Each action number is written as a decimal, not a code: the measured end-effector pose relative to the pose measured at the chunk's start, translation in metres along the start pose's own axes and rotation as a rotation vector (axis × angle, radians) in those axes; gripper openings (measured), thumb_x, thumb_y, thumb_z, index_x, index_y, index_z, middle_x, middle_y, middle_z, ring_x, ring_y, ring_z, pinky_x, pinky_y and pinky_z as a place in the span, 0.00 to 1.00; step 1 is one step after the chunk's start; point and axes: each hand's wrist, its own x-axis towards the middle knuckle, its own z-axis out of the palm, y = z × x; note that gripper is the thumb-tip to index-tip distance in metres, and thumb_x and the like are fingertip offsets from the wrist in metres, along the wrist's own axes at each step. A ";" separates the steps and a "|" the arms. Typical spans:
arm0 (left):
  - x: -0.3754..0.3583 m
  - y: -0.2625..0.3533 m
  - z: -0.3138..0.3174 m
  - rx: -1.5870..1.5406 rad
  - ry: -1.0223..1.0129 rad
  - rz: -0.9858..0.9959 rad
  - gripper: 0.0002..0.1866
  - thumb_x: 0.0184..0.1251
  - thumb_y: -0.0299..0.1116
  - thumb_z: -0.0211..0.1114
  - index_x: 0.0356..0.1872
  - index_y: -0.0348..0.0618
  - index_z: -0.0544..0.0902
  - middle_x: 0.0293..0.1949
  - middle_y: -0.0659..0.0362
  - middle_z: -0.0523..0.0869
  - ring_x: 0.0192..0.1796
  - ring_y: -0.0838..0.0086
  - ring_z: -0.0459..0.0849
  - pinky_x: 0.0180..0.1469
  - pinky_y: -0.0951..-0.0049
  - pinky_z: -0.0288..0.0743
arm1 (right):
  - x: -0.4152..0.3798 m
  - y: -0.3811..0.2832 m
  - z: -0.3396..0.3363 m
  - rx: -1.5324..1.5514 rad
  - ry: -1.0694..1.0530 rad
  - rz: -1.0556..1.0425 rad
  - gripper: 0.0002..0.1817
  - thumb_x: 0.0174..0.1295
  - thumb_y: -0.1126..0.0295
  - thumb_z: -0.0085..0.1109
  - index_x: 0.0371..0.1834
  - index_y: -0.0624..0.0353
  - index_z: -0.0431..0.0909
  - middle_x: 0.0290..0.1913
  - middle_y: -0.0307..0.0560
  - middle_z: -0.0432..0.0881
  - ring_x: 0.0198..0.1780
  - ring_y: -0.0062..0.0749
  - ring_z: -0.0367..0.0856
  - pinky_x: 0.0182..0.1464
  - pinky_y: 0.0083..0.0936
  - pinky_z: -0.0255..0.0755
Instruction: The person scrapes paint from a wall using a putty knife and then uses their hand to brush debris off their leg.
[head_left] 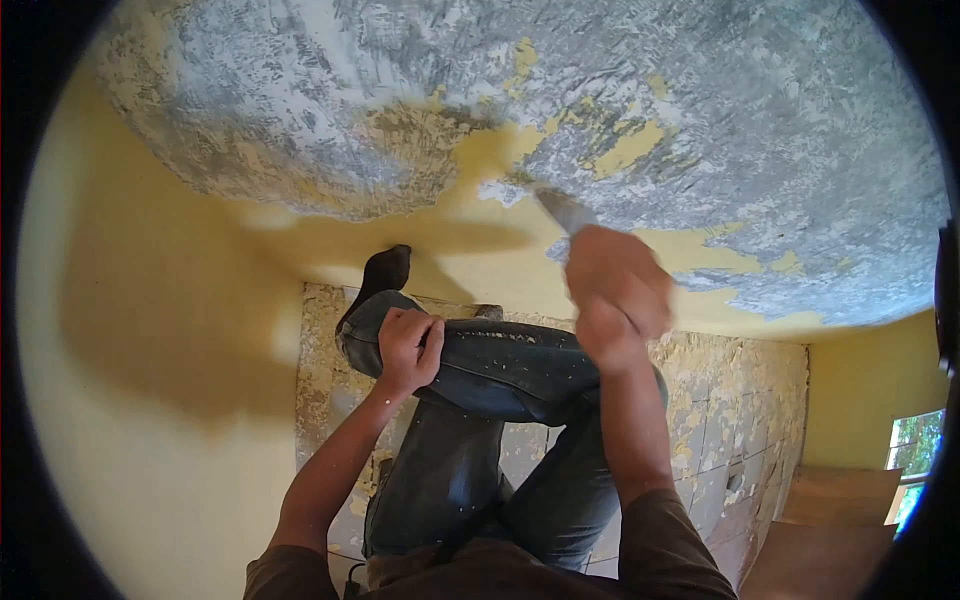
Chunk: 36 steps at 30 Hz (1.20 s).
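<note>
My right hand (620, 295) is closed round a scraper (560, 208), its handle hidden in my fist and somewhat blurred. The blade's tip meets the wall where yellow paint (485, 165) borders the bared grey surface (790, 150). My left hand (410, 348) rests on the knee of my dark trousers (510, 365), its fingers curled, and I can make out no object in it. Paint flecks dot the trouser leg.
Peeled paint flakes lie over the tiled floor (710, 410) below the wall. A yellow side wall (150, 330) stands at the left. Brown boards (835, 535) and a window (915, 450) are at the lower right. A dark sock (388, 268) covers my foot near the wall.
</note>
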 end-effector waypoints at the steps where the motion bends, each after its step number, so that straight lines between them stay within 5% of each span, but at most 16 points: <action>1: 0.002 0.000 0.000 0.009 -0.011 0.002 0.03 0.62 0.23 0.66 0.28 0.38 0.83 0.24 0.55 0.82 0.28 0.59 0.82 0.39 0.61 0.69 | -0.013 0.010 -0.002 -0.015 0.015 0.063 0.17 0.66 0.68 0.50 0.20 0.68 0.71 0.15 0.49 0.72 0.14 0.35 0.68 0.17 0.33 0.61; 9: 0.003 0.003 -0.001 -0.011 0.013 0.003 0.03 0.61 0.22 0.66 0.28 0.39 0.82 0.24 0.56 0.82 0.28 0.59 0.82 0.38 0.62 0.68 | 0.003 -0.002 0.002 0.133 0.099 0.078 0.09 0.57 0.76 0.53 0.20 0.65 0.73 0.18 0.46 0.74 0.16 0.35 0.71 0.18 0.31 0.64; 11: 0.000 0.004 0.000 -0.013 -0.003 0.000 0.03 0.61 0.22 0.66 0.28 0.38 0.83 0.24 0.55 0.82 0.28 0.59 0.82 0.38 0.61 0.68 | -0.008 0.010 -0.005 -0.154 -0.132 0.144 0.09 0.57 0.76 0.54 0.19 0.65 0.73 0.18 0.46 0.74 0.16 0.34 0.71 0.18 0.30 0.63; 13: 0.001 -0.002 0.001 -0.002 -0.006 0.026 0.03 0.62 0.23 0.66 0.29 0.38 0.83 0.24 0.55 0.82 0.28 0.59 0.82 0.39 0.61 0.69 | -0.021 0.026 -0.008 0.002 0.010 0.042 0.10 0.57 0.74 0.54 0.19 0.66 0.73 0.18 0.47 0.74 0.16 0.35 0.71 0.18 0.30 0.63; 15: 0.001 0.002 0.001 0.006 -0.004 0.016 0.03 0.62 0.23 0.66 0.29 0.38 0.83 0.25 0.55 0.83 0.28 0.59 0.82 0.39 0.61 0.69 | -0.019 0.018 -0.011 0.037 0.080 0.236 0.10 0.55 0.74 0.54 0.19 0.67 0.73 0.18 0.47 0.74 0.16 0.36 0.71 0.18 0.30 0.64; 21: 0.003 0.000 0.000 0.001 0.003 0.014 0.03 0.62 0.23 0.65 0.29 0.39 0.83 0.25 0.55 0.83 0.29 0.58 0.82 0.39 0.61 0.70 | 0.013 -0.010 -0.002 0.123 0.050 0.060 0.04 0.49 0.78 0.55 0.21 0.68 0.73 0.19 0.47 0.75 0.16 0.37 0.72 0.19 0.32 0.64; 22: 0.002 0.002 0.000 -0.002 -0.004 0.004 0.02 0.62 0.23 0.65 0.29 0.39 0.83 0.25 0.55 0.83 0.29 0.58 0.82 0.39 0.61 0.70 | 0.004 -0.005 -0.005 -0.260 -0.054 0.115 0.03 0.48 0.78 0.55 0.22 0.67 0.74 0.19 0.48 0.75 0.17 0.39 0.72 0.20 0.33 0.64; 23: 0.002 0.002 0.001 -0.004 -0.008 0.007 0.02 0.62 0.23 0.65 0.29 0.39 0.83 0.25 0.55 0.83 0.29 0.58 0.82 0.39 0.61 0.70 | -0.021 0.019 -0.005 0.037 -0.021 0.198 0.02 0.48 0.79 0.56 0.22 0.65 0.74 0.19 0.48 0.74 0.18 0.40 0.73 0.21 0.33 0.64; 26: 0.003 0.001 0.000 0.018 -0.018 0.020 0.02 0.62 0.23 0.65 0.29 0.39 0.83 0.25 0.55 0.83 0.28 0.58 0.82 0.39 0.61 0.70 | -0.045 0.034 -0.004 -0.025 -0.041 0.375 0.02 0.49 0.79 0.55 0.21 0.64 0.74 0.18 0.47 0.74 0.17 0.40 0.73 0.21 0.33 0.64; 31: 0.003 0.002 0.001 -0.014 0.013 0.011 0.02 0.62 0.23 0.66 0.29 0.39 0.83 0.25 0.54 0.83 0.28 0.58 0.82 0.39 0.61 0.70 | 0.010 -0.017 0.017 0.062 -0.001 0.134 0.14 0.64 0.73 0.49 0.20 0.65 0.71 0.15 0.46 0.72 0.14 0.33 0.68 0.18 0.32 0.62; 36: -0.001 -0.002 0.001 -0.008 -0.011 0.015 0.02 0.62 0.24 0.66 0.29 0.39 0.84 0.24 0.55 0.82 0.28 0.58 0.81 0.39 0.61 0.70 | -0.022 0.019 0.009 -0.032 -0.041 0.112 0.13 0.63 0.72 0.50 0.20 0.67 0.71 0.15 0.47 0.72 0.14 0.35 0.68 0.17 0.32 0.62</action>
